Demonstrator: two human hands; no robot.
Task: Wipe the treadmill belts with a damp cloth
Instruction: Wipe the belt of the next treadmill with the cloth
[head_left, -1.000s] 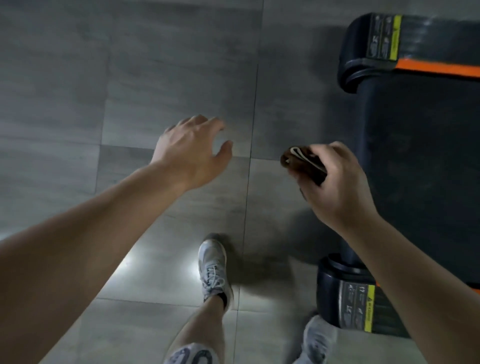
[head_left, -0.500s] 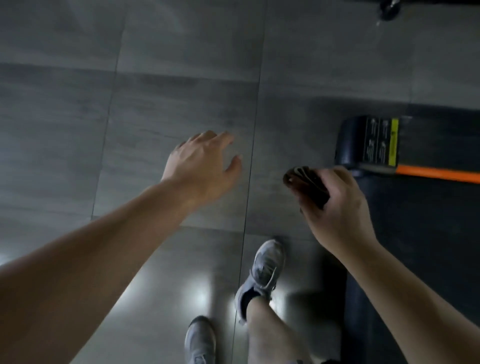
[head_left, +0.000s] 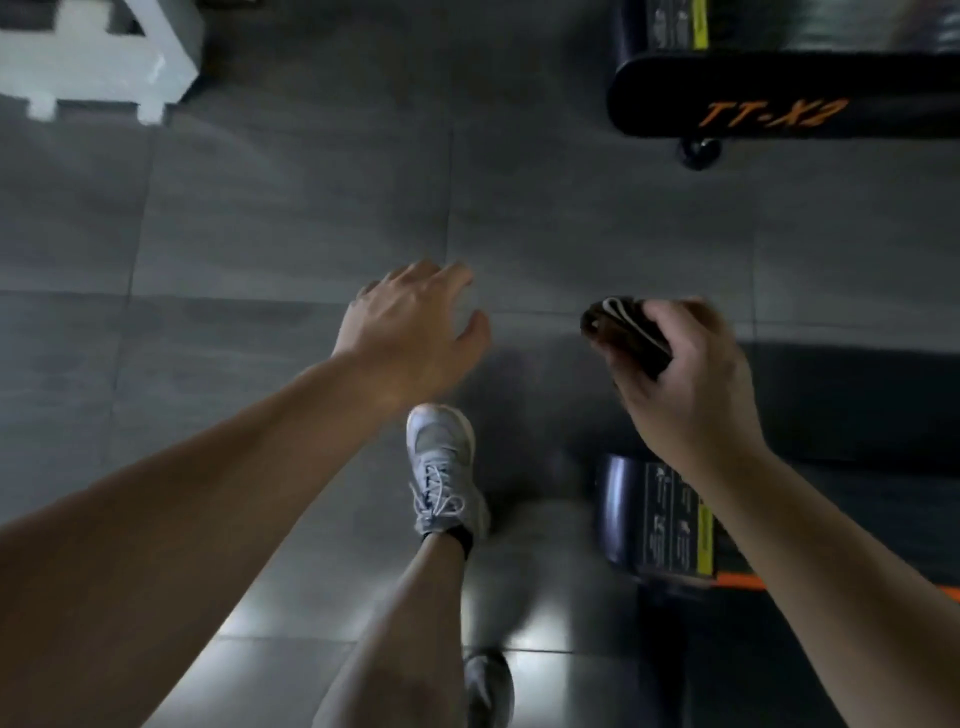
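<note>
My right hand (head_left: 685, 384) grips a folded dark brown cloth (head_left: 618, 330) with pale edges, held in the air above the floor. My left hand (head_left: 410, 332) hovers over the grey tiles with loosely curled fingers and holds nothing. The end of one black treadmill (head_left: 670, 525), with a yellow-striped label and an orange stripe, lies at the lower right, partly behind my right forearm. A second black treadmill (head_left: 779, 114) with orange lettering and a small wheel sits at the top right.
Grey floor tiles (head_left: 260, 234) fill the left and middle. My grey sneaker (head_left: 441, 467) steps forward between my arms; the other shoe (head_left: 488, 686) is at the bottom. A white block-like object (head_left: 104, 57) stands at the top left.
The view has moved forward along the floor: the first treadmill's end slid down toward the bottom right and a second treadmill came into sight ahead. The feet have stepped. Both hands keep their pose.
</note>
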